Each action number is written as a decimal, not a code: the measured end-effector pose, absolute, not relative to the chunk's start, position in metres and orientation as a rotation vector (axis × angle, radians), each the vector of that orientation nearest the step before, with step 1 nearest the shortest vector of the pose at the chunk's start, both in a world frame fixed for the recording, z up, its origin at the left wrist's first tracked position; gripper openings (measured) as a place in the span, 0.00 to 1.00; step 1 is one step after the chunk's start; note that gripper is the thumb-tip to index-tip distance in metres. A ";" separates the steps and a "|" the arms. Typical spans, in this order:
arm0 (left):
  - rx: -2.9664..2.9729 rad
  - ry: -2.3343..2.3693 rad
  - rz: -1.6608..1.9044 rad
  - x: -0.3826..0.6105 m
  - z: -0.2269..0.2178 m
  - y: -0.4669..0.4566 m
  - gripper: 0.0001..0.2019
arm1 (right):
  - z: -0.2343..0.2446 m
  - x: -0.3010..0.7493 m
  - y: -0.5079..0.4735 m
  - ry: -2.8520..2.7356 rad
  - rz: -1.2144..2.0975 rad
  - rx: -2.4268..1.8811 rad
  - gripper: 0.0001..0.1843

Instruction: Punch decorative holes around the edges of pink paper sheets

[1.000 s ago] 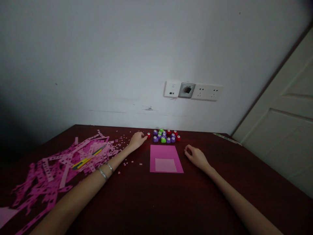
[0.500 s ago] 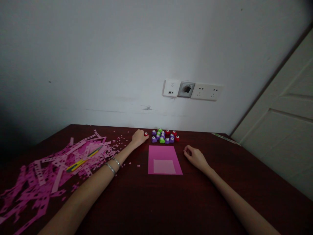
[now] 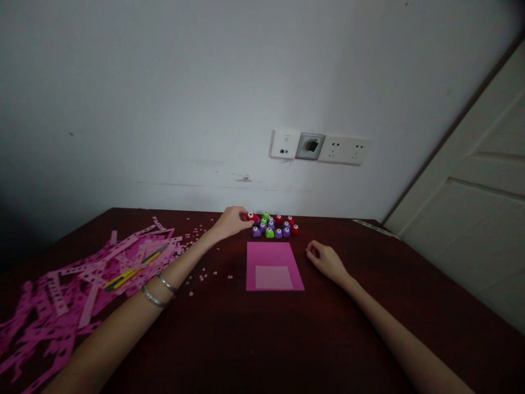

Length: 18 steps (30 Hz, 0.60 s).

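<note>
My left hand (image 3: 233, 222) is closed on a red craft punch (image 3: 251, 217) with a white top, holding it by the left end of a cluster. That cluster has several more punches: green ones (image 3: 269, 232), purple ones (image 3: 256, 231) and red ones (image 3: 295, 229). In front of them lies a pink sheet of paper (image 3: 268, 253), with a smaller, paler pink sheet (image 3: 274, 277) on its lower part. To the right of the paper, my right hand (image 3: 327, 259) rests on the table, fingers curled, a gap showing inside them and nothing visible in it.
Punched pink paper strips (image 3: 57, 295) are heaped at the left of the dark table (image 3: 262, 339). A yellow cutter knife (image 3: 133, 272) lies on them. Small paper cut-outs (image 3: 202, 277) are scattered near my left forearm. A patterned strip (image 3: 375, 228) lies at the back right, below wall sockets (image 3: 344, 149).
My left hand has lifted the red punch slightly and brought it right, close against the cluster. My right hand stays in place. The view has shifted a little.
</note>
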<state>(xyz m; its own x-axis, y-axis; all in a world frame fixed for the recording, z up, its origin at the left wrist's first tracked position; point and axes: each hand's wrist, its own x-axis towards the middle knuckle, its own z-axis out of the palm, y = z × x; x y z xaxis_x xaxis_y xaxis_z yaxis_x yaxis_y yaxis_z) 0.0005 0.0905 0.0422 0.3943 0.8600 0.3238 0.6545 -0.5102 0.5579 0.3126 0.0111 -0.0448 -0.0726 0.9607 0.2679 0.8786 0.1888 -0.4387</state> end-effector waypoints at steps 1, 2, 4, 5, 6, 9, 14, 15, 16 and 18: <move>2.326 1.241 0.799 0.003 0.045 0.083 0.13 | -0.045 0.313 0.011 -1.973 0.225 -1.713 0.05; 2.334 1.179 0.761 0.006 0.048 0.075 0.12 | -0.045 0.313 0.011 -1.969 0.232 -1.708 0.06; 2.361 1.081 0.701 0.011 0.050 0.063 0.12 | -0.044 0.314 0.010 -1.955 0.249 -1.696 0.06; 2.381 1.044 0.678 0.014 0.050 0.058 0.11 | -0.043 0.314 0.010 -1.947 0.261 -1.686 0.07; 2.405 1.005 0.653 0.017 0.051 0.054 0.11 | -0.042 0.314 0.010 -1.938 0.275 -1.672 0.08; 2.464 0.862 0.558 0.024 0.051 0.045 0.10 | -0.033 0.311 0.008 -1.913 0.303 -1.613 0.12; 2.492 0.727 0.456 0.033 0.051 0.034 0.11 | -0.001 0.287 -0.002 -1.940 0.441 -1.328 0.13; 2.500 0.704 0.446 0.033 0.051 0.032 0.11 | 0.006 0.280 -0.006 -1.955 0.503 -1.282 0.14; 2.506 0.678 0.438 0.034 0.051 0.030 0.11 | 0.012 0.273 -0.011 -1.953 0.548 -1.254 0.14; 2.514 0.634 0.435 0.035 0.052 0.028 0.11 | 0.021 0.261 -0.020 -1.996 0.627 -1.224 0.14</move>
